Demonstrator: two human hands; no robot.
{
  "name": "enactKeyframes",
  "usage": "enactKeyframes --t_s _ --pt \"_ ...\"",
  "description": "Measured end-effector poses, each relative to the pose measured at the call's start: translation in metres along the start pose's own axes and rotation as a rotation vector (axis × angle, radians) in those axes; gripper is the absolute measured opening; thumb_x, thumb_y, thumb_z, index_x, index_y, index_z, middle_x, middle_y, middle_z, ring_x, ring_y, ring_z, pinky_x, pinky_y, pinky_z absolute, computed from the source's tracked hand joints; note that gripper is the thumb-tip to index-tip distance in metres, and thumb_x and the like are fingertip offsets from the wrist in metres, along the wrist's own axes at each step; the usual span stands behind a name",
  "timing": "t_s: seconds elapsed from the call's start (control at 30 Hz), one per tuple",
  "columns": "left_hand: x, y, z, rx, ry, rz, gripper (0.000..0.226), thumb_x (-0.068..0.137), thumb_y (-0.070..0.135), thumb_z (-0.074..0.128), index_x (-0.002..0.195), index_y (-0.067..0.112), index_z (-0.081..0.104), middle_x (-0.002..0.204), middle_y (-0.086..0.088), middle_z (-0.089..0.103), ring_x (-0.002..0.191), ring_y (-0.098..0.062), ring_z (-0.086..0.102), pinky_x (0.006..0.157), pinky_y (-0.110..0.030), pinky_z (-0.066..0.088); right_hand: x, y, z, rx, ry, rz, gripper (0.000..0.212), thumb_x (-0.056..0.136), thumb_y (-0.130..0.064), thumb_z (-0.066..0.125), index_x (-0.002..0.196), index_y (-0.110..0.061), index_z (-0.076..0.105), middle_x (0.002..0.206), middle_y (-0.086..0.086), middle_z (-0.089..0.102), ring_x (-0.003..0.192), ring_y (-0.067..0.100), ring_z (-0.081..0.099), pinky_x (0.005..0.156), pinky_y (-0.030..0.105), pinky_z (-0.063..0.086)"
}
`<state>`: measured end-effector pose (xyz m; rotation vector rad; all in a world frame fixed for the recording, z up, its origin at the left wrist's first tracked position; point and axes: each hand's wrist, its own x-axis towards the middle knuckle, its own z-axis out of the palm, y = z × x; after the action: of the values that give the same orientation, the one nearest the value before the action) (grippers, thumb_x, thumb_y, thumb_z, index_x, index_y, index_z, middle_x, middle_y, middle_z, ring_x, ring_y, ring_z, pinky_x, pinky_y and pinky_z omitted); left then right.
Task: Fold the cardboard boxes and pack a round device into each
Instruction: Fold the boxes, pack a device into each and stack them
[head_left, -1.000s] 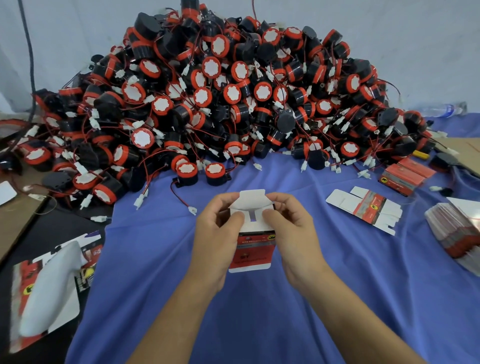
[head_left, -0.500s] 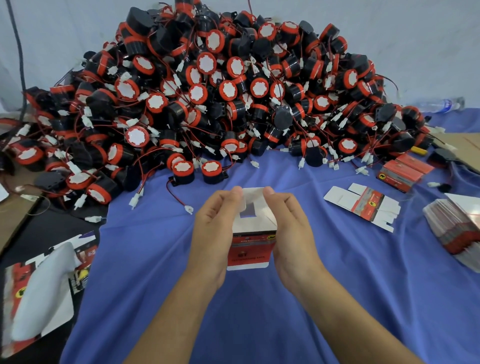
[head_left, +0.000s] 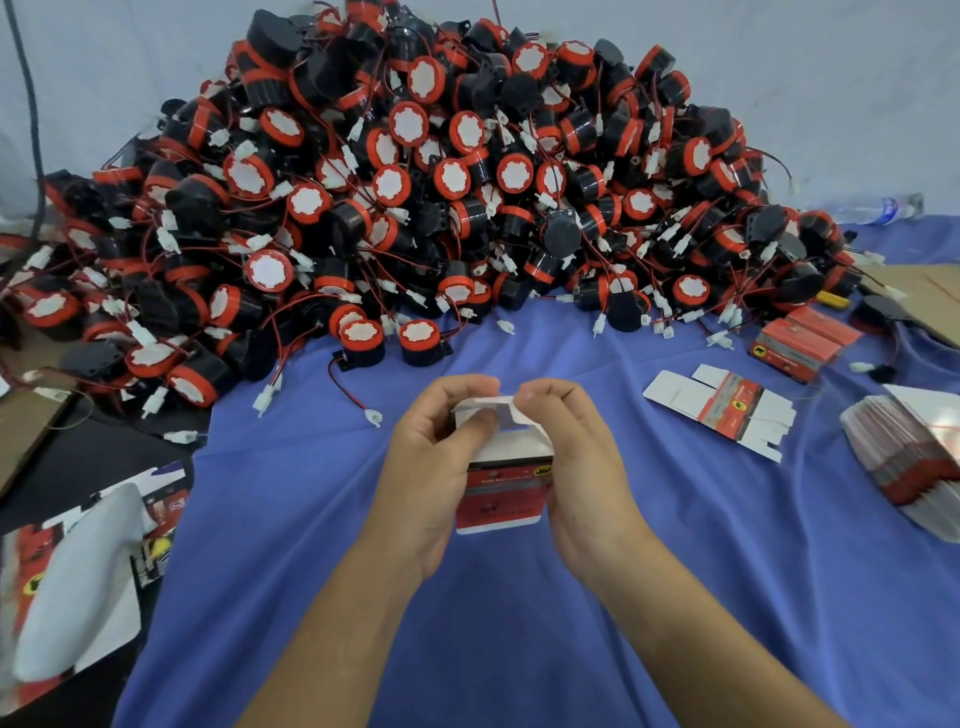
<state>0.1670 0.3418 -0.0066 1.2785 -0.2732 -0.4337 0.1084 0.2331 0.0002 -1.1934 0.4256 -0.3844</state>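
Both hands hold a small red and white cardboard box above the blue cloth, in the middle of the view. My left hand grips its left side, my right hand its right side. The fingertips of both press the white top flaps inward. A huge pile of round black and red devices with red wires and white plugs fills the back. Two of these devices stand at the pile's near edge, just beyond my hands.
A flat unfolded box blank lies to the right. A stack of flat blanks sits at the far right edge. Folded red boxes rest behind it. A white bag lies at the lower left, off the blue cloth.
The white top flap that stood up has been folded down and inward. My fingertips have come closer together over the box top. The box itself has stayed in place.
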Motion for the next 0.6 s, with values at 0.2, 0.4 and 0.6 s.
enactKeyframes --t_s 0.2,0.4,0.6 --pt "-0.0017 0.0033 -0.0002 -0.087 -0.051 -0.029 0.027 0.096 0.014 0.052 0.102 0.021 0.078 0.108 -0.01 0.077 0.089 -0.022 0.074 0.066 -0.031 0.059 0.0001 0.0053 -0.0034 -0.053 -0.019 -0.045 0.023 0.081 -0.029 0.064 0.102 -0.029 0.072 0.103 0.005 0.073 0.084 0.016 0.069 0.066 0.029 0.056" --pt "-0.0011 0.0017 0.0017 -0.062 -0.002 0.0 0.032 0.099 0.007 0.052 0.106 0.025 0.078 0.106 -0.001 0.076 0.091 -0.019 0.072 0.072 -0.031 0.061 0.0 0.0063 -0.0049 -0.107 -0.021 -0.051 0.022 0.094 -0.017 0.06 0.101 -0.034 0.073 0.097 -0.003 0.073 0.082 0.011 0.069 0.066 0.025 0.056" --pt "-0.0023 0.0074 0.0041 0.003 -0.032 0.008 0.026 0.087 0.03 0.056 0.098 0.02 0.077 0.102 -0.006 0.077 0.086 -0.018 0.074 0.061 -0.026 0.056 -0.0003 0.0012 -0.0067 -0.043 -0.005 -0.022 0.024 0.093 -0.031 0.056 0.101 -0.019 0.075 0.099 0.004 0.077 0.082 0.015 0.072 0.059 0.025 0.056"
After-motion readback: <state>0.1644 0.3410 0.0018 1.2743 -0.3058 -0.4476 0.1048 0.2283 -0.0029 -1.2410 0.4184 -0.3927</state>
